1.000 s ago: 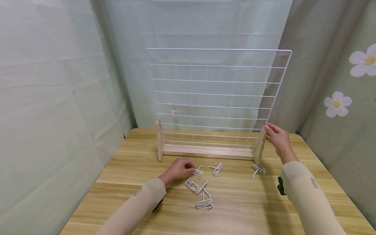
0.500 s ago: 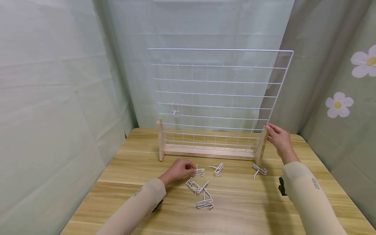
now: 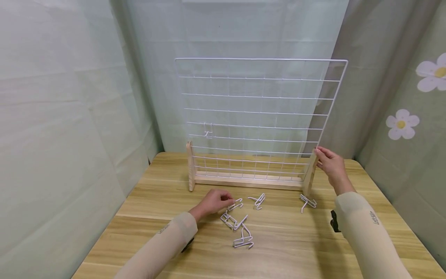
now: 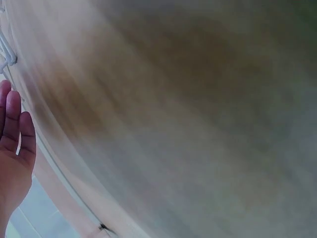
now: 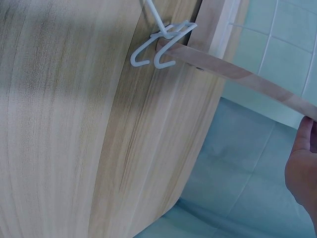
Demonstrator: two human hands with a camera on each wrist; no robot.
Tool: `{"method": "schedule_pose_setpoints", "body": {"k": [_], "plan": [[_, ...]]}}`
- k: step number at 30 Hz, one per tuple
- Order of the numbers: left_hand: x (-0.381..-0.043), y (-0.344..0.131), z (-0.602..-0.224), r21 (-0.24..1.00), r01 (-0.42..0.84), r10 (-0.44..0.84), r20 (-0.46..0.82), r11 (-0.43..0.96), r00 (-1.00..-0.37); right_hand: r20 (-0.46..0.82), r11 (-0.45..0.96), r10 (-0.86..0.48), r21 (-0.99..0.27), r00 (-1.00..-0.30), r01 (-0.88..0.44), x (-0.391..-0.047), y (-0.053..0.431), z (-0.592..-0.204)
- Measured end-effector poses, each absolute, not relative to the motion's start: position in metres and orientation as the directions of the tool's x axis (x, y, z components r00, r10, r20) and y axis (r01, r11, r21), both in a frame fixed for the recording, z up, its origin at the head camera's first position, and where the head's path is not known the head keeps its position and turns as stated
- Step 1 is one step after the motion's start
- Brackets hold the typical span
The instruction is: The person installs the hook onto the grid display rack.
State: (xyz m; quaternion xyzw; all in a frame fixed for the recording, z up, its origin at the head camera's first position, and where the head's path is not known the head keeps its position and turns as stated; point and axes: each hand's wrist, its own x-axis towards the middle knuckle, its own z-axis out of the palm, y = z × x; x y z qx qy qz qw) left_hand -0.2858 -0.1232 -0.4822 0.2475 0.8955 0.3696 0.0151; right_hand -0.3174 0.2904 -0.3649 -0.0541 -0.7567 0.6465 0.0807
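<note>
1. White wire hook (image 3: 236, 206): it was at the left hand's (image 3: 211, 202) fingertips, at three o'clock from that hand, its prongs pointing away. Those fingers looked curled and seemed to pinch one end, a hold that left the prongs free; the exact contact was hidden, and the left wrist view did not settle it.
2. The right hand (image 3: 331, 167), between two and three o'clock from the left, pinched the top of the right wooden upright (image 3: 309, 174), probably to steady it.
3. A white wire grid (image 3: 258, 112) stood between that piece and the left wooden upright (image 3: 190, 166), with a wooden crossbar (image 3: 249, 181) low down between them. These presumably kept the tall panel from tipping.
4. A mounted hook (image 3: 208, 133) hung on the grid at twelve o'clock from the left hand, so the wires appeared to carry its weight.
5. Other hooks lay on the wooden tabletop (image 3: 285, 248): a middle hook (image 3: 258, 200) farther toward three o'clock, an angular hook (image 3: 229, 219) and a lower hook (image 3: 242, 239) toward half past four, touching or nearly so, and a far hook (image 3: 307, 201) beside the right upright's foot. Most lay near the left hand, presumably for easy reach.
</note>
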Motion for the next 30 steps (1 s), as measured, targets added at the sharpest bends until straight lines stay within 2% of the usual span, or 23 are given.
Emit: {"method": "schedule_pose_setpoints", "body": {"k": [13,20,30], "plan": [[-0.297,-0.125,-0.479,0.687,0.435,0.458,0.165,0.582,-0.873,0.046,0.157,0.196,-0.987,-0.980,-0.015,-0.318,0.289,-0.365],[-0.299,-0.124,-0.480,0.695,0.411,0.468,0.120,0.590,-0.875,0.051,0.157,0.195,-0.987,-0.979,-0.021,-0.318,0.289,-0.365],[-0.300,-0.127,-0.482,0.683,0.441,0.494,0.134,0.582,-0.859,0.061,0.168,0.200,-0.985,-0.978,-0.027,-0.317,0.290,-0.365]]}}
